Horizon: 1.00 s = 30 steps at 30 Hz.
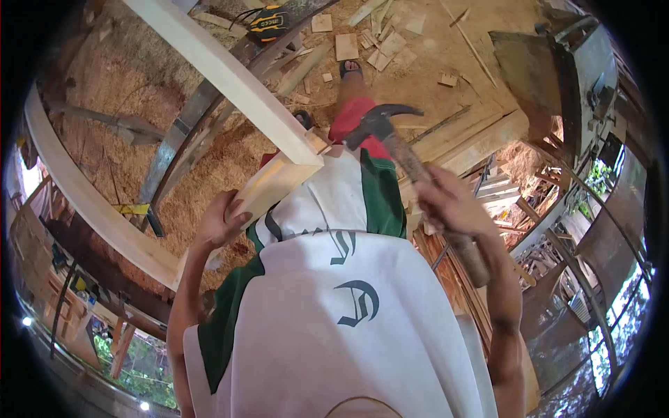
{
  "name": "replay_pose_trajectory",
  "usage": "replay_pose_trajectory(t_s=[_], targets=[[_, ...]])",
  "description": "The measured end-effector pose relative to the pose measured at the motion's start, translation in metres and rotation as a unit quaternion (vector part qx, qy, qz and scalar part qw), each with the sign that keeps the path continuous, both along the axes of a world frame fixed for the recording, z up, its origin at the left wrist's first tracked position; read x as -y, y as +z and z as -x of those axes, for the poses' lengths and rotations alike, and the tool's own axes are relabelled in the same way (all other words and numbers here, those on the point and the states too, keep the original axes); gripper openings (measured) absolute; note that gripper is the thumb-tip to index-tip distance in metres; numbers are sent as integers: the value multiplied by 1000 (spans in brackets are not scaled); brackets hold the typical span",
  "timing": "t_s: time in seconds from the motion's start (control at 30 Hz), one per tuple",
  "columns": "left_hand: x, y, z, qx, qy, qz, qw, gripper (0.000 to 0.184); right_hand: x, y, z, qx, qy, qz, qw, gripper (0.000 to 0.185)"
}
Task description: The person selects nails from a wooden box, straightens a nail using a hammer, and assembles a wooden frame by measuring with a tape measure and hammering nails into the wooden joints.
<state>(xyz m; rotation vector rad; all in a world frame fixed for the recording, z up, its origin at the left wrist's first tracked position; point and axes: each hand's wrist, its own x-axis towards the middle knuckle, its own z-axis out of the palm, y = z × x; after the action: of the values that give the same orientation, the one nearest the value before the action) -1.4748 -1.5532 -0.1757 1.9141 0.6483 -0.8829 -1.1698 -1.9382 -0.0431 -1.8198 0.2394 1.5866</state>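
Note:
My right hand (453, 202) is wrapped round the wooden handle of a claw hammer (378, 127), whose dark head hangs in front of my body, a little right of a wooden frame corner. The frame is made of pale beams: a long beam (230, 87) runs from the top left down to the corner, where a shorter piece (268, 184) meets it. A small wood piece (318, 143) sticks out at that joint. My left hand (224, 219) grips the shorter piece near its lower left end. The hammer head and the joint look apart.
Wood scraps (347, 47) and sawdust cover the ground. A black and yellow tool (270, 23) lies at the top. A metal bar (178, 132) crosses the left side, near a curved-looking pale beam (90, 202). Boards (474, 139) and a metal machine (585, 76) stand right.

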Motion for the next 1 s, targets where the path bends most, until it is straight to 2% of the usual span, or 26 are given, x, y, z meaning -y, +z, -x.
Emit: replay_pose_trajectory(t_s=[0.03,0.07,0.1,0.13,0.17,0.23,0.27,0.33,0.4,0.47,0.5,0.53,0.57,0.63,0.73,0.8,0.83,0.87,0.93,0.97,1.0], targets=[[2,-2,3,-9,3,-4,1000,81,6,15,-15,-17,-45,36,998,51],[4,0,5,-12,3,-2,1000,81,7,26,-21,52,-81,61,993,63],[5,1,2,-5,23,5,1000,81,27,21,-30,140,-93,91,982,49],[5,3,1,-1,41,13,999,82,29,23,-46,178,-153,54,971,32],[5,5,1,-4,41,15,999,82,26,35,-58,212,-165,18,963,26],[1,5,-3,-7,16,18,1000,83,24,21,-57,253,-261,-52,930,28],[1,4,-3,-5,17,15,1000,83,31,-1,-41,285,-168,9,944,28],[2,4,-1,-12,48,48,998,83,19,-20,0,187,-1,18,982,29],[2,8,1,-22,21,19,999,83,3,-12,18,58,64,-35,996,30],[-1,2,-2,-27,-9,-7,1000,83,-2,5,7,-9,-70,-37,997,36],[-1,0,4,-18,0,3,1000,83,-1,18,1,56,-138,5,989,36],[-2,-4,6,-6,9,11,1000,82,8,23,-13,149,-104,50,982,30],[-1,-3,5,-7,8,14,1000,82,31,18,-28,195,-143,56,969,25],[2,3,1,-20,50,20,998,79,28,27,-48,233,-267,-56,933,21],[2,6,-1,-5,80,53,995,77,32,-15,-19,245,-227,-22,942,21],[4,8,0,-5,75,34,997,76,-21,-13,32,29,-151,-37,987,25],[1,7,0,-11,60,18,998,76,-32,-10,47,-81,-118,-39,989,27],[-2,-2,0,-4,60,20,998,76,-30,-6,39,-74,-118,-38,990,27],[-1,-14,18,4,93,55,994,76,-7,10,13,72,-148,14,986,27],[-1,-12,15,2,92,58,994,76,22,5,0,164,-114,99,975,26],[0,-5,9,-5,84,50,995,77,31,12,-17,181,-184,53,965,26]])
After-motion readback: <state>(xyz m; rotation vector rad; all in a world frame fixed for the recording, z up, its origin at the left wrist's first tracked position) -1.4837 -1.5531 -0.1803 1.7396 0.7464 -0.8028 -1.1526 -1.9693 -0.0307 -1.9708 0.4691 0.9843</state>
